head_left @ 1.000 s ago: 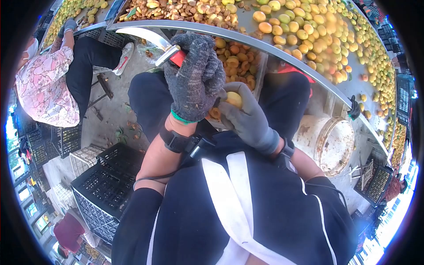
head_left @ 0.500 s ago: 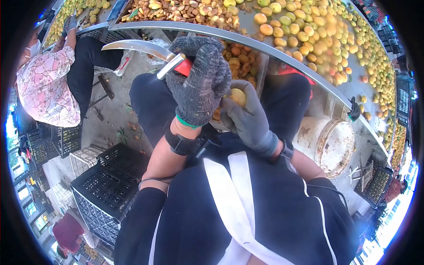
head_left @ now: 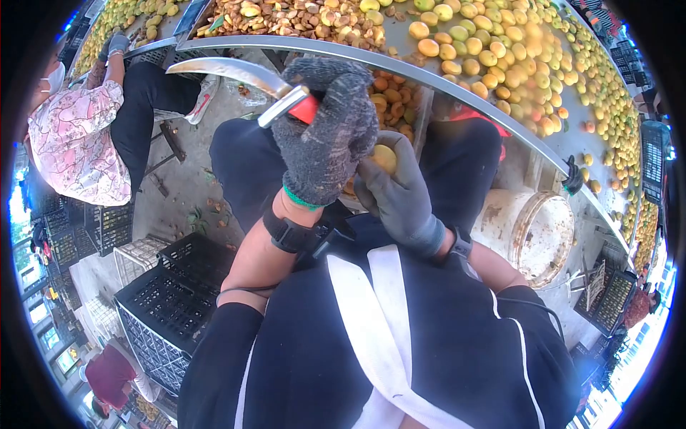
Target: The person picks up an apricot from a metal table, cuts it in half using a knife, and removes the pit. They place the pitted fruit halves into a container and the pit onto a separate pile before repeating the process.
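Note:
My left hand (head_left: 325, 136), in a dark knit glove, grips the red handle of a curved knife (head_left: 229, 71); its blade points up and left, away from the fruit. In a smooth grey glove, my right hand (head_left: 400, 196) holds a yellow apricot (head_left: 384, 159) right against the left hand, above my lap. Just beyond both hands sits a tray of cut apricot halves (head_left: 389, 100), under the table's metal rim (head_left: 429, 71).
Whole apricots (head_left: 514, 57) cover the table ahead, with a heap of cut pieces (head_left: 286, 18) at its left end. A white bucket (head_left: 536, 229) stands at my right, black crates (head_left: 171, 300) at my left. A person in a floral shirt (head_left: 71, 143) sits far left.
My left hand has shifted slightly right and rolled, swinging the knife blade further out to the left. My right hand has kept the apricot in place against it.

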`<state>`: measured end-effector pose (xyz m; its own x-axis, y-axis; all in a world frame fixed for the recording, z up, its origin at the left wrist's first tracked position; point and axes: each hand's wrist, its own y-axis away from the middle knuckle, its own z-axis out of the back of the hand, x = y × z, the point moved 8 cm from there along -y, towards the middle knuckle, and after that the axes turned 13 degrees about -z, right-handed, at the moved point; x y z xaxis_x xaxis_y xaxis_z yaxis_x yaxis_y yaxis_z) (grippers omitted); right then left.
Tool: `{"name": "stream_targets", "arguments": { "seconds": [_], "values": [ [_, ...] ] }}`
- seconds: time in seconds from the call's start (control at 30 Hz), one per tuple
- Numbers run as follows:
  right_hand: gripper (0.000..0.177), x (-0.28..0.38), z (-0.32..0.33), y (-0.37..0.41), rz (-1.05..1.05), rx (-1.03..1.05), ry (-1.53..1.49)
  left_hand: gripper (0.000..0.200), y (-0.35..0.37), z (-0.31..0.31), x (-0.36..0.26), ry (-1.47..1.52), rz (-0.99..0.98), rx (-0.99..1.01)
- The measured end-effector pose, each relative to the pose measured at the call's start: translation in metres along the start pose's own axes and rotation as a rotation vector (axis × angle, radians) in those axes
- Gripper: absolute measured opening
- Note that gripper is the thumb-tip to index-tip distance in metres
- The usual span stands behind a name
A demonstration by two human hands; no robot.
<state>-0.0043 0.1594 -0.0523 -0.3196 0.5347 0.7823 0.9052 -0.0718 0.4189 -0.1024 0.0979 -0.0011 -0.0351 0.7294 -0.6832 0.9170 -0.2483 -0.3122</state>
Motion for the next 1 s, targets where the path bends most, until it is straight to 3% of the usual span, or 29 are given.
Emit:
{"name": "stream_targets", "arguments": {
  "seconds": [0.2, 0.27, 0.5, 0.67, 1.0],
  "values": [
    [0.022, -0.006, 0.006, -0.001, 0.039, -0.122, 0.028, 0.012, -0.001, 0.004, 0.018, 0.151, 0.115, -0.038],
    [0.019, -0.013, 0.007, -0.004, -0.042, -0.057, -0.018, 0.01, -0.002, 0.007, 0.019, 0.038, 0.045, -0.028],
    [0.022, -0.002, 0.008, -0.003, -0.021, -0.057, -0.022, 0.01, -0.011, -0.005, -0.004, 0.14, -0.079, 0.02],
    [0.023, 0.004, 0.0, 0.0, 0.092, 0.04, 0.025, 0.011, -0.009, 0.002, 0.0, 0.081, -0.03, -0.005],
    [0.024, 0.003, -0.002, -0.001, 0.058, 0.037, 0.08, 0.013, -0.006, 0.005, -0.011, 0.122, -0.095, -0.045]
  ]
}}
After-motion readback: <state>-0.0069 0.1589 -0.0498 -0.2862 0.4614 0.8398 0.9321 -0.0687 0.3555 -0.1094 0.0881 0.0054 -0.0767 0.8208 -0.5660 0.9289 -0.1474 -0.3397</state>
